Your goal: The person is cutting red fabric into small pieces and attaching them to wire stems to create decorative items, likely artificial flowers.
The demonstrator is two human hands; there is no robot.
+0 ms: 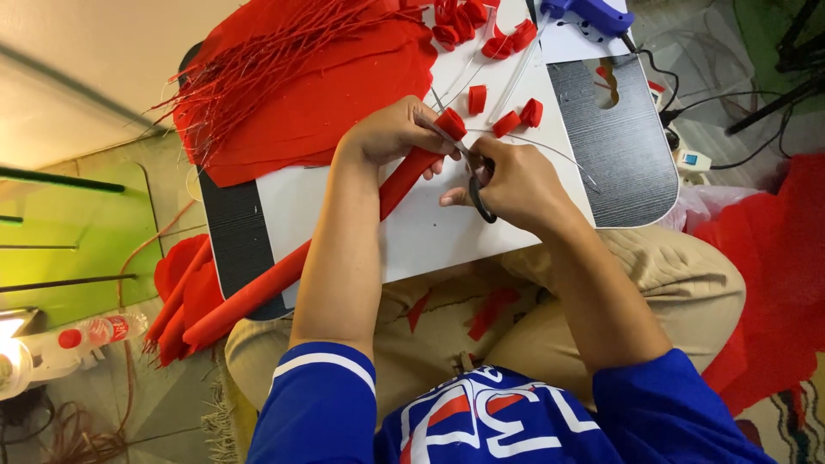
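While lying at the far left on the floor, showing only its red cap and label: plastic bottle (pixel 90 333). Beside it, leaning against the lap table (pixel 430 236), resting in a bunch: more red rolls (pixel 176 301). Spreading over the table's upper left corner: red cloth (pixel 326 94) with thin red sticks (pixel 249 60) on top. Running slantwise from the lower left up to the middle: long red felt roll (pixel 344 232). Closing around the roll's upper end, fingers curled: left hand (pixel 395 133). Gripping black-handled scissors (pixel 477 185), fingers through the loops, blades meeting the roll's tip: right hand (pixel 516 185). Lying just above the hands: small cut red pieces (pixel 507 120). Sitting at the top right edge: blue glue gun (pixel 593 13).
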